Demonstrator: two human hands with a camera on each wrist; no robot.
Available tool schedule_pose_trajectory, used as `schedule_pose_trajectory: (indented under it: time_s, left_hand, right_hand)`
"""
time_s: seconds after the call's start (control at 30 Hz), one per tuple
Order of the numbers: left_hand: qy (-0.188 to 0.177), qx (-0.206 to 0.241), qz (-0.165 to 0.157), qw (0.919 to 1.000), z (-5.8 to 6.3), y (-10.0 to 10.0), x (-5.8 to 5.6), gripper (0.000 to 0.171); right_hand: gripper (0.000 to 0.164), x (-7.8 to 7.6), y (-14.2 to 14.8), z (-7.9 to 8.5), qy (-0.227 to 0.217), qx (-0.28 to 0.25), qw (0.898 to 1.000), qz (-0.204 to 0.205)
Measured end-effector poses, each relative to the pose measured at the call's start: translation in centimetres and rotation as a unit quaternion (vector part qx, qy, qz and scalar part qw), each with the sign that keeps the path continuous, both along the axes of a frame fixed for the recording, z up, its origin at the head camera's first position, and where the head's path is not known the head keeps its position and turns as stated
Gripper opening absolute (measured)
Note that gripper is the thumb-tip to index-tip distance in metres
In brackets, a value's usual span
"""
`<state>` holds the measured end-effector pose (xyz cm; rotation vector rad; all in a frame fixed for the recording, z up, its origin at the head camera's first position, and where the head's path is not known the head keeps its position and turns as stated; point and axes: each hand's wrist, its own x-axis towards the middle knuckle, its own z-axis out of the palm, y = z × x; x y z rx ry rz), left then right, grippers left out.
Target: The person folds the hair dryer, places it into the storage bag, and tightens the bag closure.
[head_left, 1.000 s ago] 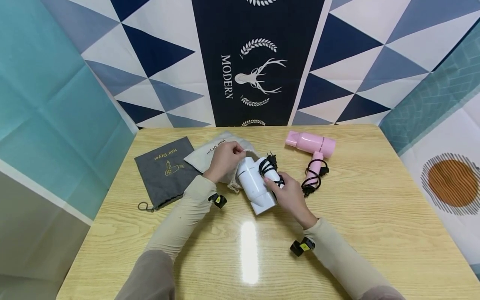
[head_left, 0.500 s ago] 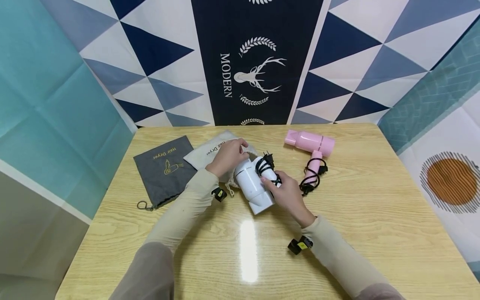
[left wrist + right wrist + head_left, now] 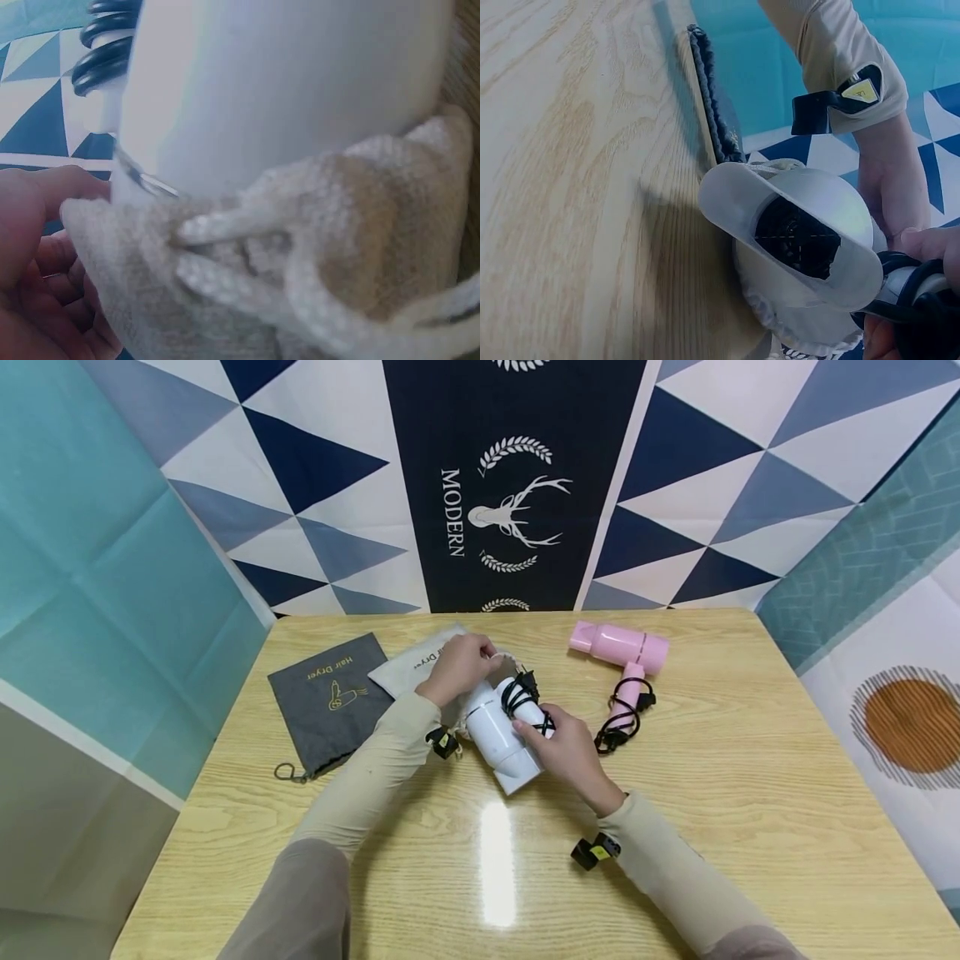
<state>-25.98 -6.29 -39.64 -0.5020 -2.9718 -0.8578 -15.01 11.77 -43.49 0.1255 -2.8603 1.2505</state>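
A white hair dryer [image 3: 491, 735] with a black cord wound round its handle lies partly inside the mouth of a beige "Hair Dryer" drawstring bag [image 3: 411, 667]. Its rear end is within the fabric, and the nozzle points toward the person. My right hand [image 3: 567, 748] grips the handle over the cord. My left hand [image 3: 459, 670] pinches the rim of the bag's opening. In the left wrist view the bag's edge and drawstring [image 3: 225, 281] lie around the dryer's body [image 3: 277, 82]. The right wrist view looks into the nozzle [image 3: 795, 236].
A dark grey "Hair Dryer" pouch [image 3: 326, 702] lies flat at the left, with its cord loop toward the front. A pink hair dryer [image 3: 618, 645] with its cord wrapped round the handle lies at the back right. Everything rests on a wooden table [image 3: 750, 777] before a patterned backdrop.
The white hair dryer has shifted slightly left, deeper into the bag's mouth, with my right hand on its handle. My left hand has moved a little right along with the bag's rim.
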Motion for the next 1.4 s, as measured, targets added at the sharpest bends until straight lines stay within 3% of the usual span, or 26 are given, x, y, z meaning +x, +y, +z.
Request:
schedule_pose_trajectory:
  time_s: [0.3,0.5,0.73,1.0,1.17,1.4]
  left_hand:
    - [-0.005,0.031,0.0,0.9995,0.9,0.5,-0.1,0.018]
    - [-0.021,0.026,-0.004,0.9994,1.0,1.0,0.0,0.023]
    - [-0.004,0.012,-0.013,0.9998,1.0,1.5,-0.1,0.022]
    - [0.027,0.01,-0.041,0.9987,1.1,2.0,0.5,0.021]
    - [0.045,-0.01,-0.049,0.9977,1.5,2.2,1.4,0.021]
    - [0.082,-0.047,-0.037,0.9948,0.7,1.9,2.6,0.017]
  right_hand:
    - [0.055,-0.1,0.1,0.3,0.01,0.022,1.0,0.015]
    - [0.067,0.0,0.2,0.6,0.017,0.071,0.997,0.034]
    - [0.072,0.2,-0.1,1.1,0.013,0.111,0.992,0.055]
    - [0.067,-0.1,-0.4,1.6,0.039,0.141,0.986,0.077]
    - [0.068,-0.7,-0.3,1.6,0.017,0.121,0.99,0.072]
    - [0.053,-1.8,0.6,0.5,-0.027,0.02,0.999,0.029]
